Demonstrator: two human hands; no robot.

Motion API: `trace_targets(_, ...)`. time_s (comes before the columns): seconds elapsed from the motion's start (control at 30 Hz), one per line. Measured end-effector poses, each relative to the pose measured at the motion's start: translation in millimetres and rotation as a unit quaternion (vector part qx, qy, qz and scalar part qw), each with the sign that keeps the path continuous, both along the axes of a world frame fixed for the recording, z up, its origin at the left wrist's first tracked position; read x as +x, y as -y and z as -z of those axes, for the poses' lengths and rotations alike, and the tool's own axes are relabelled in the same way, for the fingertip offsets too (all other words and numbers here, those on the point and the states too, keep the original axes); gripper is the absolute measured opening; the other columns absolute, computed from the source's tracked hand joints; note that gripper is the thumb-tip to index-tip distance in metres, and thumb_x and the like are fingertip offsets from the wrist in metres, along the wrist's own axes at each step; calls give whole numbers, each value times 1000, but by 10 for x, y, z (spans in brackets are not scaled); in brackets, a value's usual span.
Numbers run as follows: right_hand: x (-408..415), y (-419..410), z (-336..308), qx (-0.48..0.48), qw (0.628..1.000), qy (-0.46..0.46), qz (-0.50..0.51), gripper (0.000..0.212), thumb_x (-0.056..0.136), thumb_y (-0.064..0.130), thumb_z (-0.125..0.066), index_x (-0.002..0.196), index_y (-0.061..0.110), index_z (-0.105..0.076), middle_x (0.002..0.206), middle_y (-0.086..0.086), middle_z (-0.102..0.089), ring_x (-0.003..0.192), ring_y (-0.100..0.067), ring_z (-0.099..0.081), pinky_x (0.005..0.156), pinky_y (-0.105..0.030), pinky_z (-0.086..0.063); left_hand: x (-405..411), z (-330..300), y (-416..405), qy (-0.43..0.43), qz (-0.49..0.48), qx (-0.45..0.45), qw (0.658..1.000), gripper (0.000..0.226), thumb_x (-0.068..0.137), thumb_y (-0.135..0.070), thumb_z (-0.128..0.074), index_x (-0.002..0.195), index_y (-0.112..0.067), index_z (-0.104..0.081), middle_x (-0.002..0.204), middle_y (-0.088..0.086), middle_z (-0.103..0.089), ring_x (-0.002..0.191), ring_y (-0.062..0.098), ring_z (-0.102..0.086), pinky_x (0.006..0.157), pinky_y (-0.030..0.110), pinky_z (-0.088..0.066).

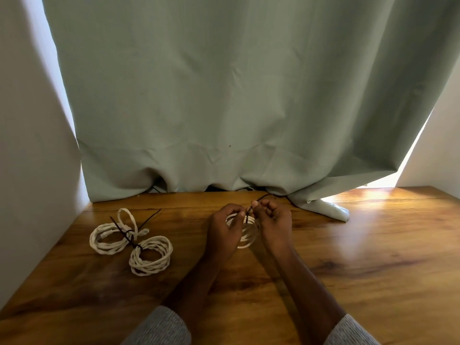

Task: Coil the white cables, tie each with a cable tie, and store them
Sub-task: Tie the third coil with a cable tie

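Note:
A small coil of white cable (246,236) is held between both hands above the wooden table (361,257). My left hand (222,231) grips the coil's left side. My right hand (272,224) pinches a thin black cable tie (258,199) that wraps over the top of the coil and trails off to the upper right. On the table to the left lie two coiled white cables, one further back (109,239) and one nearer (150,255), each bound with a black tie (129,236) whose tail sticks out.
A pale green curtain (224,95) hangs behind the table, its hem bunched on the far edge and a fold resting at the right (331,210). White walls close in on both sides. Sunlight falls on the table's far right corner.

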State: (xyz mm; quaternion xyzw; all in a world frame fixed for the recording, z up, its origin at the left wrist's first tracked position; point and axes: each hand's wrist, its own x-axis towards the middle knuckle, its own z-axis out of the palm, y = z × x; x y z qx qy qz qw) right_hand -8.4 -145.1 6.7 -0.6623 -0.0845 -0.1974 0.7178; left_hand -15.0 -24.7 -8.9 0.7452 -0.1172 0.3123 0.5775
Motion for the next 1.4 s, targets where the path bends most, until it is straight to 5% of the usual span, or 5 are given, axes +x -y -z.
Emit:
trace_targets(0.33, -130, -125, -70, 101, 993, 28, -53, 17, 100, 8, -59, 85, 1, -62, 78, -13, -55, 74, -24, -52, 65, -33, -48, -35, -33, 91, -11, -6, -74, 997, 1, 87, -13, -73, 87, -13, -72, 80, -6, -72, 76, 7, -67, 68, 25, -55)
trace_targets(0.63, -63, -53, -65, 25, 999, 37, -15, 24, 104, 14, -53, 84, 4, -64, 77, -10, -61, 75, -23, -56, 72, -39, -48, -24, -32, 53, -7, -38, 32, 999, 20, 81, -24, -76, 82, -42, -67, 86, -26, -66, 98, 4, -54, 90, 52, -44)
trace_targets(0.8, -61, -47, -65, 6, 999, 36, -14, 25, 103, 12, -54, 80, 8, -64, 75, -5, -61, 73, -20, -56, 71, -37, -47, -61, -62, 55, -22, -71, 76, 994, 19, 81, -27, -78, 80, -42, -67, 81, -29, -63, 98, 4, -56, 98, 45, -30)
trace_targets(1.0, -122, -71, -120, 20, 999, 42, -18, 23, 102, 10, -55, 83, 3, -64, 77, -13, -61, 72, -23, -56, 67, -35, -48, -1, 27, 13, 8, -16, 29, 999, 5, 82, -41, -67, 86, -39, -69, 84, -23, -70, 88, 5, -67, 86, 55, -50)
trace_targets(1.4, -104, -99, -118, 127, 992, 8, -4, 25, 103, 13, -55, 81, 9, -65, 70, -6, -55, 67, -20, -49, 63, -34, -44, -117, -32, 145, 78, 7, 38, 996, 6, 91, -14, -64, 91, -13, -70, 81, -7, -69, 75, 4, -67, 62, 14, -51)
